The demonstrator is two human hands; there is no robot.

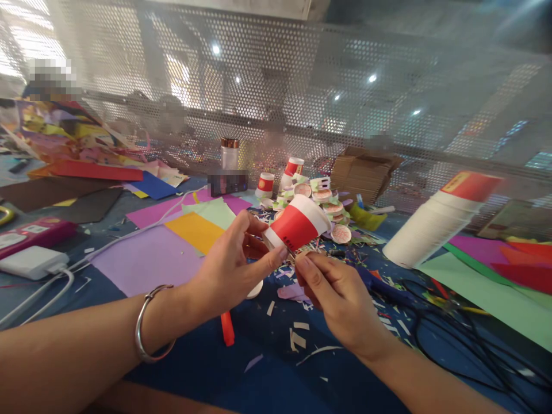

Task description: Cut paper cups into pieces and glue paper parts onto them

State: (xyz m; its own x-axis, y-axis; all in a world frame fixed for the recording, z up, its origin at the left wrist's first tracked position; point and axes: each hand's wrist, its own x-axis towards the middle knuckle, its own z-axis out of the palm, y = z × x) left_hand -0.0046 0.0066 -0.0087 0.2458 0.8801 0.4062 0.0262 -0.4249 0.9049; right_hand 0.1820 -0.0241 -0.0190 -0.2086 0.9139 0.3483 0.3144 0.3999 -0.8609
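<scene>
A red and white paper cup (297,223) is held tilted in the middle of the view, its rim toward the upper right. The fingers and thumb of my left hand (245,253) are closed around its base end. My right hand (334,284) is closed in a pinch just below the cup's side. A thin dark tip shows between its fingers and the cup, but what it belongs to is hidden. Beneath the hands lie paper scraps (297,339) and a pale purple piece (294,292). A red-orange strip-like object (227,329) lies below my left hand.
Stacked white cups (426,230) lean at the right, beside coloured paper (487,293) and black cables (452,339). Cut cup pieces (323,198) are heaped behind the held cup. At left are purple paper (146,259), a white charger (32,261) and its cable.
</scene>
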